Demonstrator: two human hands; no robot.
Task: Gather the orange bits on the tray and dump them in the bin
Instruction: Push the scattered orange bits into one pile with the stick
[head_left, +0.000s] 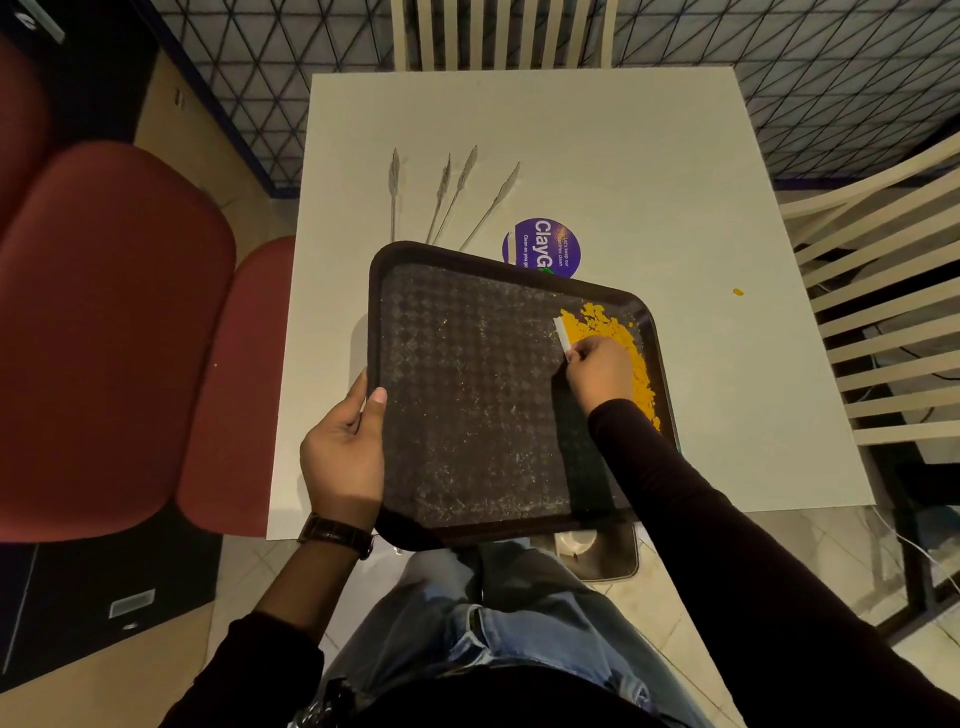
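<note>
A dark textured tray (467, 395) lies at the near edge of a white table (597, 156). The orange bits (610, 327) are heaped along the tray's right rim, from the far right corner down toward my wrist. My right hand (597, 371) pinches a small white scraper (562, 332) whose edge rests against the left side of the heap. My left hand (345, 447) grips the tray's left rim, thumb on top. One stray orange bit (738, 292) lies on the table to the right of the tray. No bin is in view.
Several thin metal skewers (452, 192) lie on the table beyond the tray, beside a round purple sticker (545, 244). Red padded chairs (114, 322) stand left, slatted cream chairs (872, 322) right and behind. The table base (597, 551) shows near my knees.
</note>
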